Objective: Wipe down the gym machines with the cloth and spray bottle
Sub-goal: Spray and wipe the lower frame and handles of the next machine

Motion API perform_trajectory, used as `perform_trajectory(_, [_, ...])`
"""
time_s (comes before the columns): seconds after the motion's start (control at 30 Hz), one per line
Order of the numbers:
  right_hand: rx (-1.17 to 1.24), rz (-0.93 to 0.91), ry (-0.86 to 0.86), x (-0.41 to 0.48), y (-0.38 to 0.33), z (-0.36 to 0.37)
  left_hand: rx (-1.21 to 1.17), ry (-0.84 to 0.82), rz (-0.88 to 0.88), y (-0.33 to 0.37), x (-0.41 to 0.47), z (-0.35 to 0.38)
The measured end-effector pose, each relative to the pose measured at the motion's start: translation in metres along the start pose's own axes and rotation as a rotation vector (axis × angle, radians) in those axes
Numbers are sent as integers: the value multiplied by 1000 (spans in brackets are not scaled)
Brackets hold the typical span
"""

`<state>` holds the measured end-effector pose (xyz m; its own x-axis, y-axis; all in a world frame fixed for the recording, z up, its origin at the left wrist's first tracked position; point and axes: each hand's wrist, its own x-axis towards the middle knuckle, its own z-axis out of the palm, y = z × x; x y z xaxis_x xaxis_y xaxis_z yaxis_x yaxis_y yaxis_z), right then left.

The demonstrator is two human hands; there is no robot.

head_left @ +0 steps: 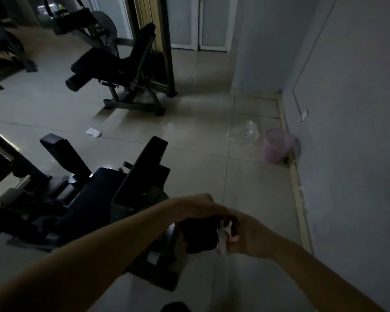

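The room is dim. My left hand point(198, 207) and my right hand point(249, 236) meet low in the middle of the view, over the floor. Between them hangs a dark cloth point(199, 236), gripped from above by my left hand. My right hand grips a pale spray bottle point(225, 238), of which only the whitish head and neck show beside the cloth. A black padded gym machine point(104, 199) stands just left of my hands. A second black seated machine point(119, 64) stands farther back.
A pink waste bin point(276, 145) sits by the right wall, with a clear plastic bag point(243, 132) beside it. A white scrap point(93, 132) lies on the tiled floor between the machines. More equipment fills the far left. The grey wall runs along the right.
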<state>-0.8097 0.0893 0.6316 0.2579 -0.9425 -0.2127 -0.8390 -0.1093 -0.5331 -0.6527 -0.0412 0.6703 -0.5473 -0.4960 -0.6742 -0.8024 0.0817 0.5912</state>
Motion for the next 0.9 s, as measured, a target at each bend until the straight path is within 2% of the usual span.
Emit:
perform_trajectory(0.03, [52, -11, 47, 5, 18, -1, 20, -9, 20, 15, 10, -5])
perform_trajectory(0.07, [298, 40, 120, 15, 35, -8, 30, -15, 34, 31, 25, -13])
perform_trajectory(0.1, [441, 67, 194, 23, 44, -14, 30, -23, 45, 44, 36, -21])
perform_trajectory(0.17, [204, 41, 239, 31, 60, -38, 13, -34, 71, 72, 62, -41])
perform_trajectory(0.23, [305, 191, 317, 52, 74, -65, 13, -71, 125, 101, 101, -62])
perform_trajectory(0.27, [301, 278, 430, 66, 91, -76, 17, -95, 158, 117, 125, -75])
perform_trajectory(0.37, [135, 327, 470, 107, 152, -111, 33, -150, 243, 164, 191, -114])
perform_trajectory(0.4, [243, 402, 511, 118, 162, -126, 18, -162, 266, 177, 208, -126])
perform_trajectory(0.43, [229, 364, 555, 129, 175, -143, 7, -178, 292, 192, 224, -140])
perform_trajectory(0.47, [270, 403, 611, 143, 188, -161, -22, -196, 314, 204, 239, -156])
perform_trajectory(0.57, [322, 367, 552, 203, 218, -218, -108, -175, 384, 223, 279, -222])
perform_trajectory(0.67, [531, 298, 510, 270, 219, -270, -327, -24, 371, 216, 308, -294])
perform_trajectory(0.77, [585, 189, 504, 329, 210, -294, -558, 115, 352, 190, 315, -332])
perform_trajectory(0.9, [630, 63, 369, 440, 200, -314, -862, 432, 298, 134, 353, -397])
